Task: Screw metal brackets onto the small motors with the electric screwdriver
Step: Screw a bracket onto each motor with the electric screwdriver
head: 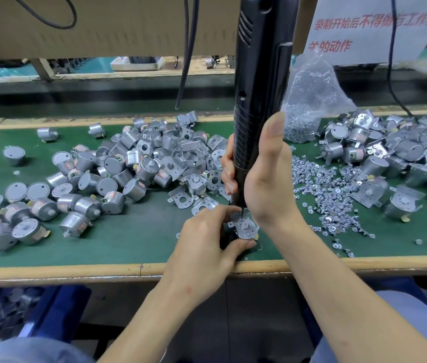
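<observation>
The small motor (245,230) with a metal bracket (236,220) on it sits near the front edge of the green worktop (133,237). It is pinched in the grip of my left hand (202,247), thumb on the near side and fingers curled over the far side. The electric screwdriver (257,100) stands upright with its tip on the bracket, and my right hand (262,179) has its grip clamped round the lower barrel. Loose brackets (181,201) lie just behind my left hand, with a heap of motors (89,179) further left. Screws (333,195) are scattered to the right, a clear bag of screws (309,100) stands behind them, and another pile of motors (390,158) lies at the far right.
</observation>
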The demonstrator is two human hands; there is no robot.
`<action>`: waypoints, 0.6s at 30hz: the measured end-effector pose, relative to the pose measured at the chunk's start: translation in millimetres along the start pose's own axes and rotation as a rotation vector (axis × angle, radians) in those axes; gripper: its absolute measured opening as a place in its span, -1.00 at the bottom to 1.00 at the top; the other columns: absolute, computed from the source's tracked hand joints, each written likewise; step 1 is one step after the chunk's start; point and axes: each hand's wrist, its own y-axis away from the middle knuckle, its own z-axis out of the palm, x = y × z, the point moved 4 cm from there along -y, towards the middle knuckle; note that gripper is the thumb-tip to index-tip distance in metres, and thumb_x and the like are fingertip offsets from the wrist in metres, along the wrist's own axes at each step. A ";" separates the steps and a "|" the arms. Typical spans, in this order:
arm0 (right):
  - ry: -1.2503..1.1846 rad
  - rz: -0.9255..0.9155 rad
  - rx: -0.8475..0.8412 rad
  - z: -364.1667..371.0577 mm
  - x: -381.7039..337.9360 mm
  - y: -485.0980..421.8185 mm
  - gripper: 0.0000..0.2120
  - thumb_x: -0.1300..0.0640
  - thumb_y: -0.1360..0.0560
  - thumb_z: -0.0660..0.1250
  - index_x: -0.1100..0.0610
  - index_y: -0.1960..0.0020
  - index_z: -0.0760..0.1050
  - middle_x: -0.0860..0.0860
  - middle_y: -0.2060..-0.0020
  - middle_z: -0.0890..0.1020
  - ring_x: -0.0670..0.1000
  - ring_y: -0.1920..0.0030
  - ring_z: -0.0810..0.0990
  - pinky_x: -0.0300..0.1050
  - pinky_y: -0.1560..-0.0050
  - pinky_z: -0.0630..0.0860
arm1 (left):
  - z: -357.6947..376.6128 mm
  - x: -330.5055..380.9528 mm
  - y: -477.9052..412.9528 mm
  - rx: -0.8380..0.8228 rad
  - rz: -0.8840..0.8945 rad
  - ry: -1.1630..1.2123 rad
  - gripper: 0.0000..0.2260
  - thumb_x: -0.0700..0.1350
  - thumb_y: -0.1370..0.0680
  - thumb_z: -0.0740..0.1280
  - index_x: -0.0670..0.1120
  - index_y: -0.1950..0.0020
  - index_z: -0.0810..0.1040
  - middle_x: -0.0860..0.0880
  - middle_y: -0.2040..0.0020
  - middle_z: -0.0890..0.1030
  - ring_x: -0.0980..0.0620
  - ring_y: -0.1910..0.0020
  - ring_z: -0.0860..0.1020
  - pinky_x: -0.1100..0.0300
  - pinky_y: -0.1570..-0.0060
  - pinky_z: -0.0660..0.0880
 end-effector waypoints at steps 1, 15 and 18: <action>0.015 -0.015 0.013 -0.4 -0.3 0.3 -0.16 -0.63 -0.31 0.09 0.21 0.35 0.36 0.02 0.51 0.43 0.04 0.54 0.37 -0.14 0.48 0.33 | 0.3 0.1 -0.2 0.000 0.001 -0.002 -0.60 0.08 -0.43 0.53 0.05 -0.21 0.57 0.32 0.22 0.43 0.38 0.16 0.41 0.53 0.15 0.28; 0.396 -0.007 -0.080 -59.7 -1.3 5.7 -0.81 -0.05 -0.59 0.40 0.05 -0.10 0.62 -0.09 0.03 0.74 -0.11 -0.02 0.71 -0.23 -0.06 0.59 | -9.5 7.6 -21.0 -0.053 0.077 -0.029 -0.71 0.19 -0.45 0.46 0.17 -0.10 0.52 0.15 0.31 0.54 0.18 0.30 0.48 0.38 0.29 0.31; 0.366 0.035 -0.157 -65.3 -0.6 11.8 -0.73 0.00 -0.50 0.48 0.03 -0.16 0.60 -0.05 -0.04 0.74 -0.03 -0.08 0.71 -0.05 -0.17 0.62 | -1.5 9.0 -25.1 -0.231 0.097 -0.050 -0.76 0.11 -0.46 0.48 0.17 -0.02 0.48 0.13 0.34 0.54 0.22 0.31 0.47 0.36 0.31 0.27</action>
